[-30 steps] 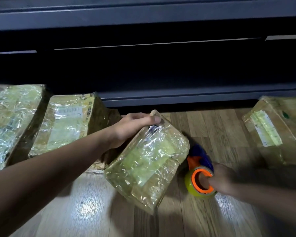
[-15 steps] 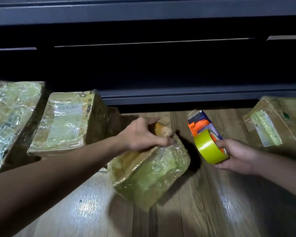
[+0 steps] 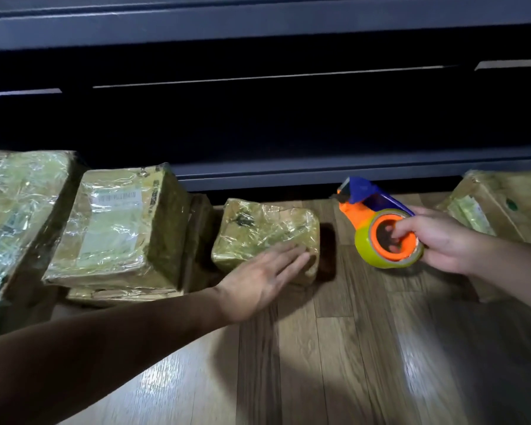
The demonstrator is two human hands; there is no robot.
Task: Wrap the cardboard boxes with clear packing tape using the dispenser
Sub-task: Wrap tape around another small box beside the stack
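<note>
Nearest, the wooden floor (image 3: 350, 348) is crossed from the lower left by a bare forearm. The left hand (image 3: 258, 280) is laid flat against the near face of the small box (image 3: 264, 225). Its fingers (image 3: 292, 256) are released and straight, the tips spread over the box's lower right corner, and nothing is clasped. The small box, wrapped in crinkled clear tape, is set flat on the floor just beside the stack to its left.

To its right and apart from it, the tape dispenser (image 3: 360, 194) is grasped by the right hand (image 3: 448, 240). The fingers are curled into the orange core of the tape roll (image 3: 365, 250), and the blue blade end is pointed away and leftward.

Farther left, a labelled box (image 3: 120, 222) is stacked on a flatter box (image 3: 117, 292), and a large box (image 3: 16, 204) is seen at the left edge. Another box (image 3: 503, 204) lies far right. Behind everything a dark cabinet (image 3: 258, 118) is seen.

Compared with half a second ago, the small box is no longer tilted and gripped by its top. It is now lowered flat and merely touched. The dispenser is turned so that the orange core, not the yellow-green band, is faced toward the camera.
</note>
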